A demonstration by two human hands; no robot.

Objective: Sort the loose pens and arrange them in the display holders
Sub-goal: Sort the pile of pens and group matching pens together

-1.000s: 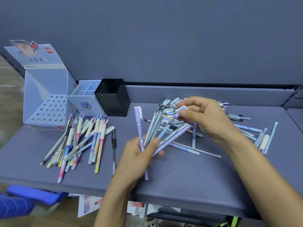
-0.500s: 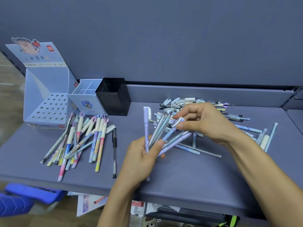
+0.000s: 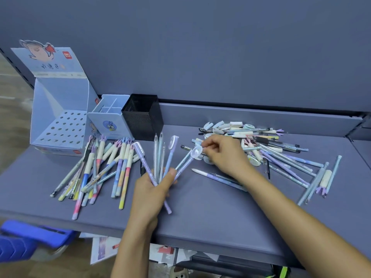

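Surface (image 3: 210,217), grey, backed by a grey wall. Back left stands a tall card display box (image 3: 60,117) with a sloped panel of holes. No pen stands in the holes yet. Touching it on the right is a small divided holder (image 3: 109,122), then a black mesh cup (image 3: 142,117).

Loose pile (image 3: 271,149) of pens and caps sprawls across the right half, still unsorted. Sorted row (image 3: 104,169) of pastel pens lies in front of the holders, tips towards the near edge.

Left hand (image 3: 150,193) grips a bundle (image 3: 160,155) of pale blue and lilac pens by their lower ends, caps up. Right hand (image 3: 224,155) pinches the round-capped pen (image 3: 196,152) at its cap end, and that pen's lower end sits at the left thumb.

Change over the last second: the bundle was a tight sheaf leaning right over the near edge of the pile. It now stands more upright, spread as a fan, and sits closer to the sorted row. The right hand has come lower, with the round-capped pen seated deeper in the left grip.

Reading: still gathering one matching kind. Sorting is partly done, filling of holders not begun. The fan looks loose, and pens may slip.
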